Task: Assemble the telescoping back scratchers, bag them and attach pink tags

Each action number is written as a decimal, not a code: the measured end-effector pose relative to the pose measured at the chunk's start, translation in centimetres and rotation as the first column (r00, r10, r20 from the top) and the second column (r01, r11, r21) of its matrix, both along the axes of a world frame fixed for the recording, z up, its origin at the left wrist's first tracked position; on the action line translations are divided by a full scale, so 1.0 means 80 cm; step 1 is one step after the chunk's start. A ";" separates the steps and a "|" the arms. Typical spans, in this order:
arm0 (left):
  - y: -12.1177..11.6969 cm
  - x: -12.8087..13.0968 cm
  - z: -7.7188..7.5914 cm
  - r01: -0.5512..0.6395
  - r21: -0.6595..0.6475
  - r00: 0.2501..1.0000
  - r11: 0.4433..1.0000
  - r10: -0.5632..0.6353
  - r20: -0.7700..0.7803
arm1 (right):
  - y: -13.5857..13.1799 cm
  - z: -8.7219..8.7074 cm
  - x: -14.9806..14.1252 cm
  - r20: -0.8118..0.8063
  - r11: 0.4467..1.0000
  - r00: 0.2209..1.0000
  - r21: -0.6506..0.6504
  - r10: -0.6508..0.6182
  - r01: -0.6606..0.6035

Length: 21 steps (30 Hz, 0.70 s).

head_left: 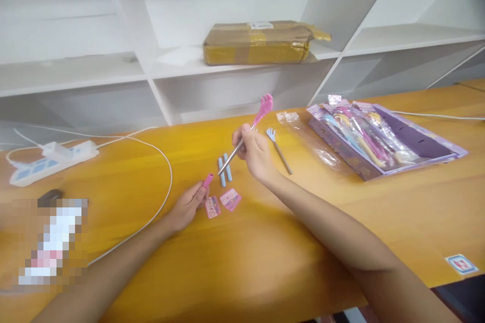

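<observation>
My right hand (254,150) is closed around the metal rod of a pink back scratcher (264,107), its claw end up and its bare rod end pointing down to the left. My left hand (189,204) grips a pink tube-shaped handle (208,179), open end toward the rod; the two are apart. Between and beyond my hands lie two light-blue handles (225,170). Just right of my right hand, a blue back scratcher (279,150) with a bare metal rod rests on the table. Several small pink cards (230,199) lie beside my left hand.
At the right stands a purple display box (341,149) of wrapped back scratchers, with clear plastic bags (314,141) beside it. A power strip (56,161) and white cables are at the left. A taped carton (257,45) sits on the shelf behind the wooden table (265,272).
</observation>
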<state>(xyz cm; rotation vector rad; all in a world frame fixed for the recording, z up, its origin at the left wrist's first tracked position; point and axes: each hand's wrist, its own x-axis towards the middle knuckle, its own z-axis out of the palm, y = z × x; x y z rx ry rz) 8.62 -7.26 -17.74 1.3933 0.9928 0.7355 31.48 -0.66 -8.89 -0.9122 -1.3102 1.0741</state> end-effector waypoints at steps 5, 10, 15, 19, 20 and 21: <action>-0.002 0.000 0.001 0.036 0.036 0.999 0.999 -0.035 -0.042 | 0.000 -0.003 -0.001 0.040 1.000 0.999 -0.003 0.023 -0.023; -0.002 -0.001 0.000 0.042 0.067 0.998 0.997 -0.038 -0.057 | 0.002 -0.016 0.000 0.111 0.998 0.993 0.055 0.031 -0.037; -0.001 -0.004 -0.007 0.050 0.068 0.997 0.996 -0.045 -0.065 | 0.003 -0.022 0.006 0.197 0.990 0.980 0.136 0.013 -0.041; 0.000 -0.006 -0.012 0.060 0.091 0.995 0.994 -0.052 -0.089 | -0.001 -0.028 0.005 0.234 0.984 0.972 0.174 -0.008 -0.034; 0.000 -0.006 -0.013 0.061 0.102 0.994 0.993 -0.050 -0.101 | -0.003 -0.030 0.003 0.238 0.982 0.971 0.186 -0.017 -0.029; 0.000 -0.006 -0.013 0.058 0.109 0.993 0.992 -0.046 -0.110 | -0.004 -0.033 0.002 0.237 0.980 0.971 0.197 -0.025 -0.023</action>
